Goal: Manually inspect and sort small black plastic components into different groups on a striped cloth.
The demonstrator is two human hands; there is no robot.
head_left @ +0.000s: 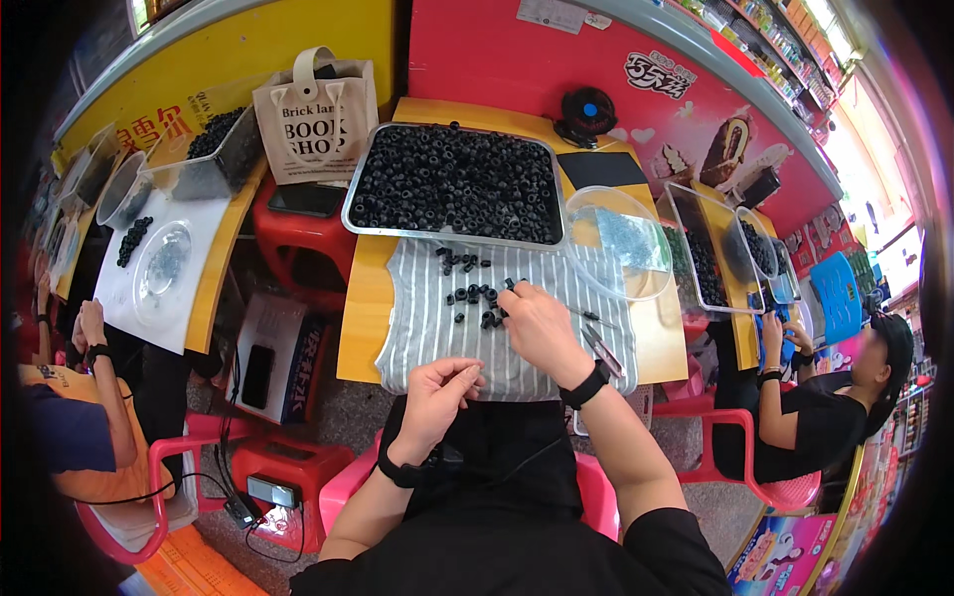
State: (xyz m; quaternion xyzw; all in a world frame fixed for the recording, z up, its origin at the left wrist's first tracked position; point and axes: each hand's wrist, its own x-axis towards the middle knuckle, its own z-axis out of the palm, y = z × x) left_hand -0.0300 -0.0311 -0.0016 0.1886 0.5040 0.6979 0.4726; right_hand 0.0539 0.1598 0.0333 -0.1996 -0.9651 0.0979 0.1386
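Observation:
Small black ring-shaped parts (485, 292) lie in loose groups on a grey-and-white striped cloth (417, 328) in front of me. Among them is my right hand (540, 326), its fingertips closed around a small black part. My left hand (435, 399) hovers at the cloth's near edge with thumb and fingers pinched together. Whatever it pinches is too small to make out. Behind the cloth, a metal tray (348, 214) is heaped with more of these black parts. A small cutting tool, like thread snips (603, 350), rests on the cloth right of my right hand.
A round clear plastic tub (651, 283) stands right of the tray. Beyond are a dark fan (587, 114) and a black flat sheet (601, 169). A tote bag (316, 124) sits on a red stool at left. Other people work at side tables, left and right.

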